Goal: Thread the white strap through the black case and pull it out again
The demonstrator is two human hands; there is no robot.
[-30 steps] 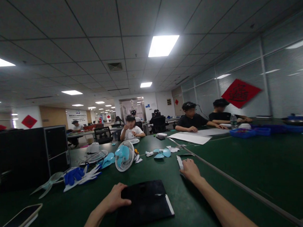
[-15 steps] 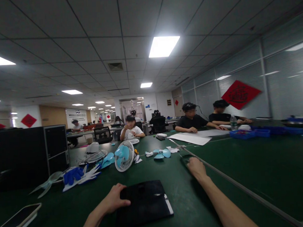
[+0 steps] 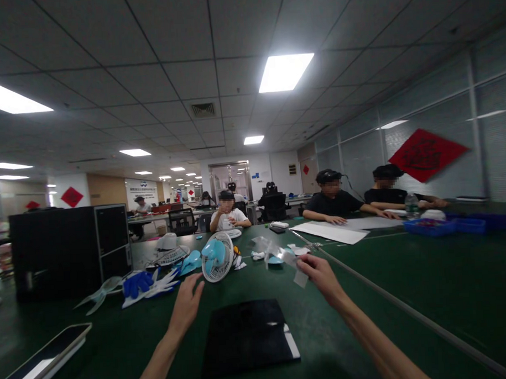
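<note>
Plastic film [image 3: 275, 249] at the right grip's [image 3: 321, 273] fingertips, mostly leftward.

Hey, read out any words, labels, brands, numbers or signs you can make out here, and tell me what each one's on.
Nothing can be read for certain.
Large red diamond on the glass wall: dark characters, too blurred.
White wall sign at the back: a logo and lines of writing, too small.
Bottle: no readable label.
Black flat case and clear plastic strip: no writing that I can make out.
</note>
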